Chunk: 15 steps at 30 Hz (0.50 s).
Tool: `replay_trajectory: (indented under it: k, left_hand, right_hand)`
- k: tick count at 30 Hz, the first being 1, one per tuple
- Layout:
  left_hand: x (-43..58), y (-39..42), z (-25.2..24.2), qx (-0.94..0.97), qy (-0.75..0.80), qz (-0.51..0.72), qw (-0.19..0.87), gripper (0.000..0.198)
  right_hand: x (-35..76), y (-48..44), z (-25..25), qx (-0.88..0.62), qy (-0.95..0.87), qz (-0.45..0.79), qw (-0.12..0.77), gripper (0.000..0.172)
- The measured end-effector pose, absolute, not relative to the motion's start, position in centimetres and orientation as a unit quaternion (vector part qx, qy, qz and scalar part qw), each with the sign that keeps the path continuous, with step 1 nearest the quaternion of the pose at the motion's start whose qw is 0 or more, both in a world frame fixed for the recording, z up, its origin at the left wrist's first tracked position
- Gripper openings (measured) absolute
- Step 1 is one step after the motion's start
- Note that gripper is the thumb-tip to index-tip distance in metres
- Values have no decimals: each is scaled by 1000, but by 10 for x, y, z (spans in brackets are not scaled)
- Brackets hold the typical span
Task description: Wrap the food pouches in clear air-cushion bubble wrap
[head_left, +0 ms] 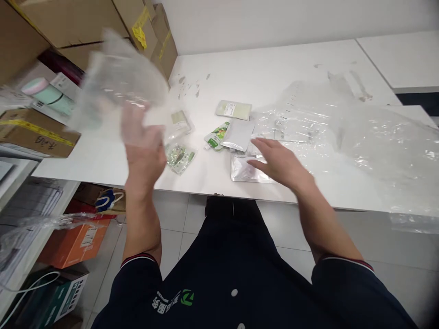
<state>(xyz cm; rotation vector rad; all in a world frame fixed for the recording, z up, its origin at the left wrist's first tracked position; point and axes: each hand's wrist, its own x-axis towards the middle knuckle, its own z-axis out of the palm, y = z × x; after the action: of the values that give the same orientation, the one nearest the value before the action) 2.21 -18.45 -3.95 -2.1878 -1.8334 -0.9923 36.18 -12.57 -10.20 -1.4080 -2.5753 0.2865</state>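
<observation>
A shirt (212, 274) reads “服务”, blur hides whether the left hand (142, 144) grips a bag (125, 75), and the right hand (281, 162) spreads empty near the table's (207, 179) front edge

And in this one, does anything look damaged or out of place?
Patchy grey marks mar the white tabletop beside the stacked cartons; stains or damage, I can't tell. At right, crumpled clear plastic wrap hangs over the tabletop's front edge, looking untidy.

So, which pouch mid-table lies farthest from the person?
The white-labelled, pale green pouch; the printed green pouch, plain grey pouch and shiny foil pouch lie nearer.
</observation>
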Motion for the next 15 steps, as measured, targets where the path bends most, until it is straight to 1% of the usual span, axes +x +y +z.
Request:
replay_trajectory:
  k: [1,2,4,6,7,9,11,13,15]
  left_hand:
    - [35,-180,-44,-742,-610,-256,106,20]
    - [48,-175,-53,-758,-612,-184,131,22]
    - [66,-167,-83,-805,-575,-93,114,30]
    - [69,-165,-119,-850,-515,-53,96,33]
    - [66,-167,-135,-861,-498,-47,89,36]
    - [54,-174,-156,-872,-480,-52,81,45]
    - [41,-181,-159,-872,-475,-82,85,50]
    - [30,-183,-147,-855,-488,-136,109,46]
    - [22,-179,-131,-822,-514,-201,139,38]
  right_hand:
    - [344,-116,-110,-472,-871,83,113,62]
    - [326,-105,-120,-471,-872,72,113,65]
    - [300,-84,-144,-485,-867,61,94,64]
    - [286,-71,-163,-481,-873,43,73,55]
    - [284,-67,-170,-471,-879,31,63,50]
    - [285,-64,-178,-446,-894,9,50,44]
    - [289,-63,-178,-425,-904,10,50,41]
    - [296,-62,-174,-426,-901,27,79,34]
    - [305,-58,-165,-468,-872,45,136,29]
